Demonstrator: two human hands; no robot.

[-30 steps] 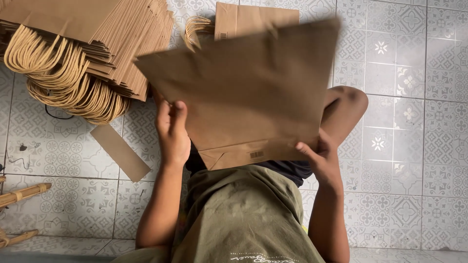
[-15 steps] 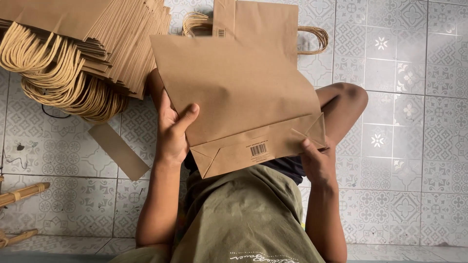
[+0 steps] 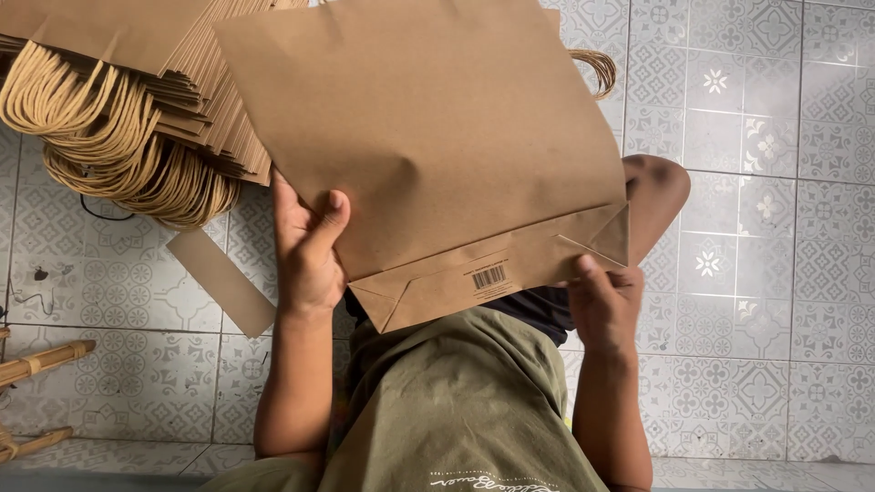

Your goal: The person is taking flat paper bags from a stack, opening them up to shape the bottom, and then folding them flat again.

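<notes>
One flat brown paper bag (image 3: 428, 137), gripped by your two hands above your lap.

Your left hand (image 3: 308, 251) is closed on the bag's left edge at 9 o'clock, thumb over the front face, fingers hidden behind the paper. Your right hand (image 3: 603, 301) pinches the folded bottom corner at 4 o'clock, its fingers mostly hidden behind the paper. The bag lies flat, bottom fold toward you; one twisted paper handle (image 3: 597, 68) shows at 2 o'clock. One stack of flat bags (image 3: 137, 55), too many to count, lies at 10 o'clock with its handle loops fanned out below it. One loose cardboard strip (image 3: 221, 281) rests on the tiled floor (image 3: 766, 182) at 8 o'clock.
</notes>
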